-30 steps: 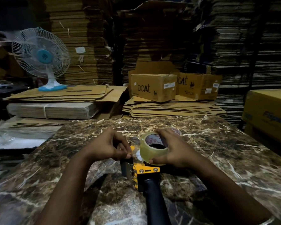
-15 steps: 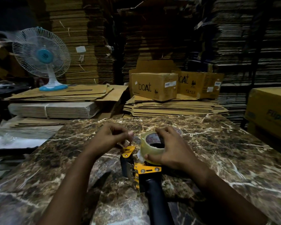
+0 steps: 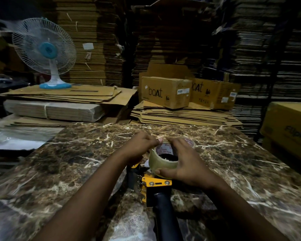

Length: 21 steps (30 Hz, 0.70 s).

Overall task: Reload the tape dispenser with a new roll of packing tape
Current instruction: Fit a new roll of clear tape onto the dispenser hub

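A clear packing tape roll with a red-printed core sits on the head of a yellow and black tape dispenser. The dispenser lies on the marble table, and its black handle points toward me. My right hand wraps the roll from the right, thumb on its near side and fingers over the far rim. My left hand has its fingertips pinched at the roll's far left rim. Whether they hold a loose tape end is hidden.
Part of another printed roll or core shows just behind my right hand. Stacks of flat cardboard and two "boAt" cartons stand behind the table. A white and blue fan stands back left, a yellow carton at right.
My left hand has lifted from the dispenser's yellow flap and moved right and up to the roll's far rim. My right hand stays on the roll.
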Tool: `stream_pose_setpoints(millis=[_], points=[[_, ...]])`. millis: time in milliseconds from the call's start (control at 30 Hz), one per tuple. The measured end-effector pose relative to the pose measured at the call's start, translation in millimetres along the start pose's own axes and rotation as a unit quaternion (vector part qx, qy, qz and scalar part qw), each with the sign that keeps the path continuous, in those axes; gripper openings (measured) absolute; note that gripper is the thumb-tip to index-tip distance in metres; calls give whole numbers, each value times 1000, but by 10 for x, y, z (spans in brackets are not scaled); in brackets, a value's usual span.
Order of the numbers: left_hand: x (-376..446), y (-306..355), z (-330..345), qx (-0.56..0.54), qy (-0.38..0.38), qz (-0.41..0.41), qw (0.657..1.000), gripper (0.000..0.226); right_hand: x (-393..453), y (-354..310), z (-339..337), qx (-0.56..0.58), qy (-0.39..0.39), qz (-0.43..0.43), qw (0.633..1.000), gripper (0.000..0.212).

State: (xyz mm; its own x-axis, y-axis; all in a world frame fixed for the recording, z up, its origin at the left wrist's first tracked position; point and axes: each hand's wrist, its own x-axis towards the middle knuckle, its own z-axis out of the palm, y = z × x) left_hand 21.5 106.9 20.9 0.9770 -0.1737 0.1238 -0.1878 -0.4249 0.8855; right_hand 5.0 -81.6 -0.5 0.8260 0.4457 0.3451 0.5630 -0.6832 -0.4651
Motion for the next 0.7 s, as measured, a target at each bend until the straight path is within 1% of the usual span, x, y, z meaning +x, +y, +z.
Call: stream_pose_setpoints(millis=[67, 133, 233, 333, 500, 567, 633, 700], points=[[-4, 14, -33, 55, -22, 18, 998, 45, 8, -2, 7, -4, -5, -5, 1000, 123], [-10, 7, -69, 114, -53, 16, 992, 40, 15, 2, 0, -3, -12, -11, 1000, 121], [1, 53, -85, 149, -102, -9, 984, 40, 31, 16, -25, 1, -28, -21, 999, 117], [23, 126, -63, 181, -126, -19, 975, 42, 61, 20, -49, -2, -53, -26, 998, 116], [14, 114, -85, 231, -136, -45, 963, 46, 159, 31, -107, -7, -91, -28, 995, 116], [-14, 4, -100, 259, -138, -56, 954, 46, 188, 18, -85, -30, -100, -40, 994, 111], [-43, -79, -97, 272, -134, -60, 951, 49, 190, 30, -34, -39, -97, -55, 993, 104], [-61, -97, -72, 254, -126, -55, 957, 48, 163, 79, -11, -17, -84, -57, 995, 105]])
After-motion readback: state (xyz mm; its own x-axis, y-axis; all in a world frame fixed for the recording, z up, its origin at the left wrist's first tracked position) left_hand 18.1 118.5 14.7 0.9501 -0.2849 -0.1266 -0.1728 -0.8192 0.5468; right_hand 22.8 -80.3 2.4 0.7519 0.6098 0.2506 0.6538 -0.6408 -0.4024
